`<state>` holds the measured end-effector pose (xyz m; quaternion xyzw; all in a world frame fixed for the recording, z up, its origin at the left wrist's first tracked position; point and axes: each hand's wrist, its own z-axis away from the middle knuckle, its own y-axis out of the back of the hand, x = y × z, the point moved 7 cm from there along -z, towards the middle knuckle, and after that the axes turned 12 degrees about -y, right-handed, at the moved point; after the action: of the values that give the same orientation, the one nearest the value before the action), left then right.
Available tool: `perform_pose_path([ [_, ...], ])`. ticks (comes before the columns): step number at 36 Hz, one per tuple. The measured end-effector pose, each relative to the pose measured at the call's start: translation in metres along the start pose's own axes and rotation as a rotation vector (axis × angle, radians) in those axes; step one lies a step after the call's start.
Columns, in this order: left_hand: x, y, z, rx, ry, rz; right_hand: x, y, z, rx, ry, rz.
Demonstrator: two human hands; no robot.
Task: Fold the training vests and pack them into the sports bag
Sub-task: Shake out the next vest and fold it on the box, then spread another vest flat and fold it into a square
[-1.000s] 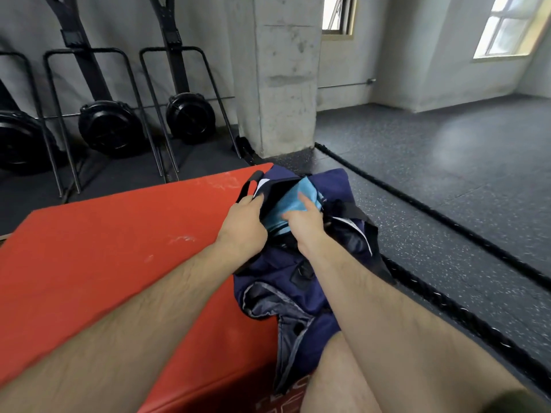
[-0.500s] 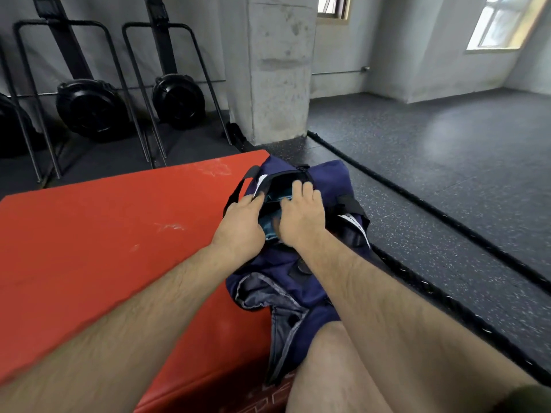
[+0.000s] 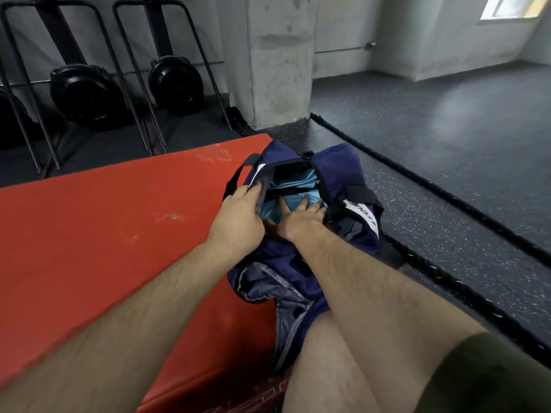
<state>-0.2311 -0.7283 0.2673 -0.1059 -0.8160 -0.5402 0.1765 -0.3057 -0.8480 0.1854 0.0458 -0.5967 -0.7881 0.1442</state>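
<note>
Blue training vest (image 3: 293, 182) sits inside the sports bag (image 3: 337, 162) mouth | left hand (image 3: 238, 217) grips the bag's left rim, holding it wide | right hand (image 3: 298, 219) flat, fingers spread, pressing the vest | advice: push evenly toward the bag's bottom, keep the folds square

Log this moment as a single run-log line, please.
stage: packing | left hand: grips sports bag rim | right hand: presses blue vest down inside bag | bag: at right edge of red mat
</note>
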Motion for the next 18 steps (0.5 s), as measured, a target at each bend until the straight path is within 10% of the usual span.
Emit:
perform_pose_path([
  [18,0.006,0.057,0.049,0.298,-0.024,0.065,-0.013,0.096,0.161,0.694,0.437,-0.272],
])
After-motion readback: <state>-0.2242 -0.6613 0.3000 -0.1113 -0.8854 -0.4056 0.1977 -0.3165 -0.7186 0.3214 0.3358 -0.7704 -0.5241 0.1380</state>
